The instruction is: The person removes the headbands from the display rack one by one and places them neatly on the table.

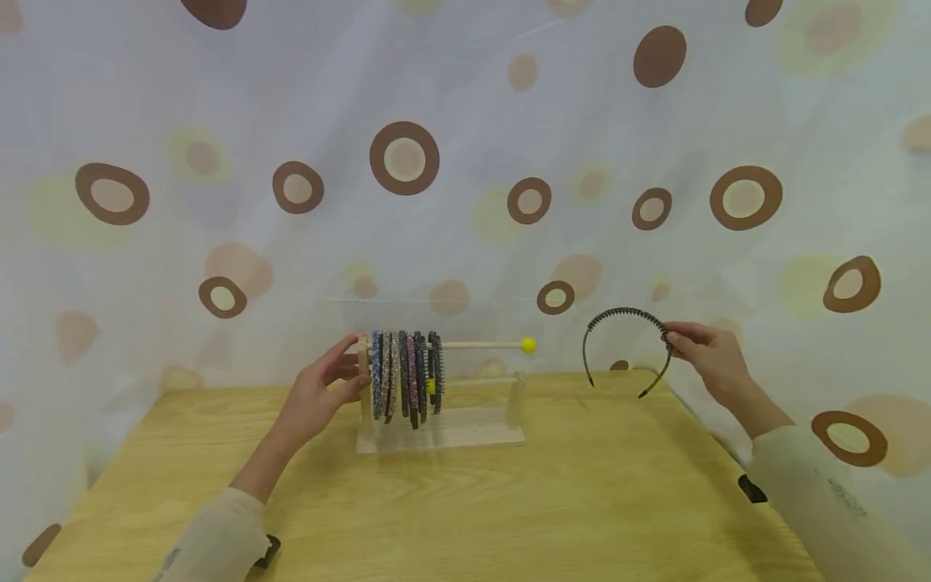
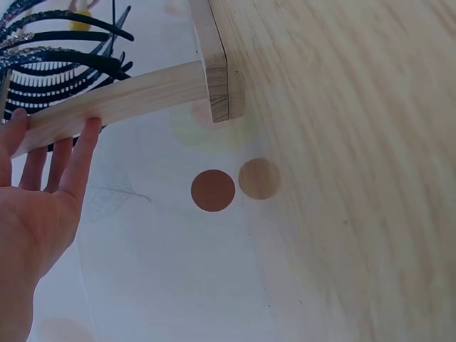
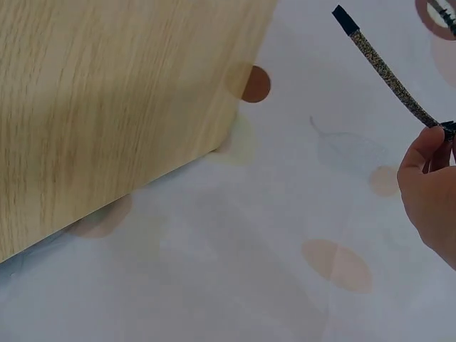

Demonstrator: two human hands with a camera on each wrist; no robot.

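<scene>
A wooden headband stand (image 1: 476, 430) sits on the table, and several headbands (image 1: 396, 372), glittery and dark, hang close together at the left part of its upper rod. My left hand (image 1: 318, 398) grips the stand's left upright (image 2: 146, 92), thumb on one side and fingers on the other. Off to the right, my right hand (image 1: 711, 360) pinches a dark toothed headband (image 1: 625, 311) by its side, held in the air with its ends down. In the right wrist view, one speckled arm of that headband (image 3: 392, 78) shows, with a black tip.
A yellow ball (image 1: 528, 345) caps the right end of the upper rod (image 1: 480, 346). Lower down, a second rod runs to a short right upright (image 1: 515, 400). The wooden table (image 1: 509, 509) ends at a patterned cloth (image 1: 465, 226) behind it.
</scene>
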